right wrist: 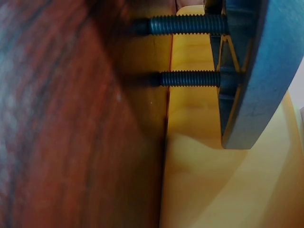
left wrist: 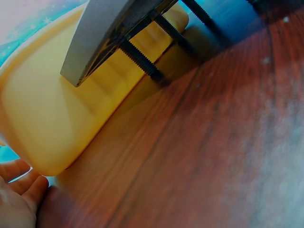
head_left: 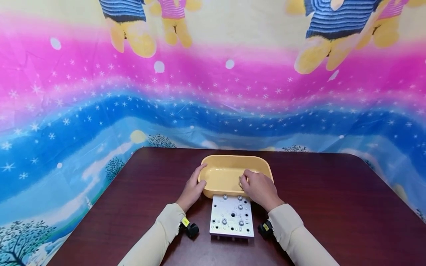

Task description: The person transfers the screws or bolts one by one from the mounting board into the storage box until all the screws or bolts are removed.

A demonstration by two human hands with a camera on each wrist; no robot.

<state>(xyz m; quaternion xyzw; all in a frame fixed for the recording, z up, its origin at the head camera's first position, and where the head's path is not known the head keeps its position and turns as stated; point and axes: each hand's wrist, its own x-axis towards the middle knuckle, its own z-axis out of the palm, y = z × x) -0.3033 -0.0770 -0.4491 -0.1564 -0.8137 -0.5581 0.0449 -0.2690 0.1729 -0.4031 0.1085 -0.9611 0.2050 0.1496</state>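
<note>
A yellow oblong tray point(head_left: 219, 178) stands behind a silver metal plate point(head_left: 223, 211) on the table. My left hand point(head_left: 191, 190) holds the tray's left end, with thumb and forefinger at the rim. In the left wrist view, other fingers point(left wrist: 34, 190) of that hand lie by its lower corner. Over the tray's right half, my right hand point(head_left: 261, 187) pinches a slim metal bolt point(head_left: 240, 181); its far end is hidden by the fingers. Several socket-head bolts point(head_left: 240, 207) sit in the plate, and their threaded shanks point(right wrist: 190, 78) stick out below it.
The dark red wooden table point(head_left: 332, 199) reaches out on both sides. Behind it hangs a printed cloth point(head_left: 213, 85). Small black wrist cameras point(head_left: 191, 229) sit near the plate's left and right sides. The plate stands raised off the tabletop, on its bolts.
</note>
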